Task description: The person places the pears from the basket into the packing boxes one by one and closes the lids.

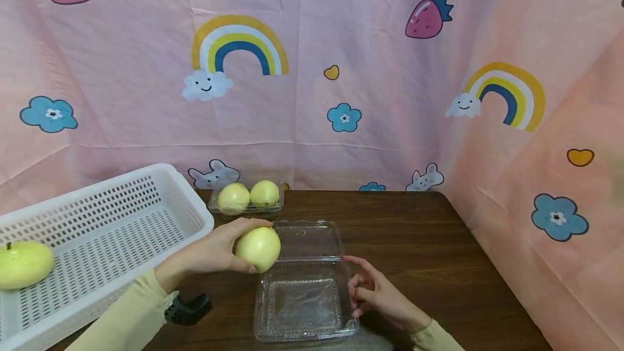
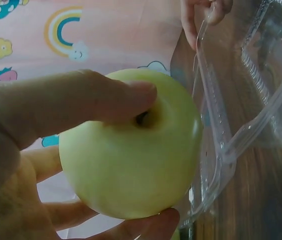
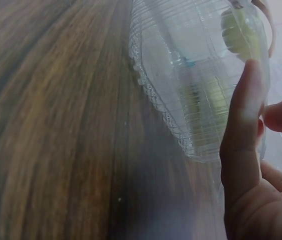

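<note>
My left hand (image 1: 214, 251) grips a pale yellow-green apple (image 1: 259, 249) over the left side of a clear plastic clamshell box (image 1: 304, 307). In the left wrist view, the thumb lies beside the dark hollow of the apple (image 2: 136, 165), while the other fingers curl around its far side. The box stands with its lid (image 1: 309, 240) folded back, away from me. At its right edge, my right hand (image 1: 377, 291) pinches the rim between thumb and fingers. The right wrist view shows the index finger (image 3: 243, 115) along the outside of the box wall.
A white perforated basket (image 1: 109, 242) on the left holds another yellow-green apple (image 1: 24, 265). Behind the lid, a second clear box (image 1: 246, 211) contains apples. The dark wooden table (image 1: 404, 237) meets a patterned pink cloth (image 1: 312, 123) at the back and right.
</note>
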{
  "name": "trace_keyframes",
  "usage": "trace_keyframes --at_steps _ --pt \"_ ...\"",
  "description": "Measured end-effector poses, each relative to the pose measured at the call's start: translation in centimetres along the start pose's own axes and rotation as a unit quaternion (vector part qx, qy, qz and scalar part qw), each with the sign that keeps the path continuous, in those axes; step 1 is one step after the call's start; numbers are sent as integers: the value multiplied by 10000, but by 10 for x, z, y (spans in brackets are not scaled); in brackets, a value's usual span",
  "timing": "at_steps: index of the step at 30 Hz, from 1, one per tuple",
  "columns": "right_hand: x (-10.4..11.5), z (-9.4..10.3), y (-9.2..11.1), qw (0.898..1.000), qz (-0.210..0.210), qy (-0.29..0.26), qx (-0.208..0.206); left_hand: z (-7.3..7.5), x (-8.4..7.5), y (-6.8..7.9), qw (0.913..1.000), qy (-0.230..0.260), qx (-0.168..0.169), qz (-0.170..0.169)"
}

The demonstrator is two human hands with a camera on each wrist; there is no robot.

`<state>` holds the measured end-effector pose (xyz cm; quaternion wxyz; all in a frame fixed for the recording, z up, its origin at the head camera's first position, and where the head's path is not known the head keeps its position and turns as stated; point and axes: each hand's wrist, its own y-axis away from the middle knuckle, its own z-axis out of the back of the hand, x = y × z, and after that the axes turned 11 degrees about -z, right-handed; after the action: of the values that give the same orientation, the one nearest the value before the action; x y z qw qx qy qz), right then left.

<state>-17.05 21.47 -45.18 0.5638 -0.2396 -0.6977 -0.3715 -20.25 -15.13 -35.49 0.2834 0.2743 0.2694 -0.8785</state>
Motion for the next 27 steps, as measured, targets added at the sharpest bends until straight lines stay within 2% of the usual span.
trace_keyframes --at_steps 19,27 --pt "0 -4 -2 10000 -22 -12 -3 -19 -8 -3 9996 182 208 -107" --pt "-1 -4 -4 9999 44 -68 71 -31 -10 -5 9987 359 332 -151"
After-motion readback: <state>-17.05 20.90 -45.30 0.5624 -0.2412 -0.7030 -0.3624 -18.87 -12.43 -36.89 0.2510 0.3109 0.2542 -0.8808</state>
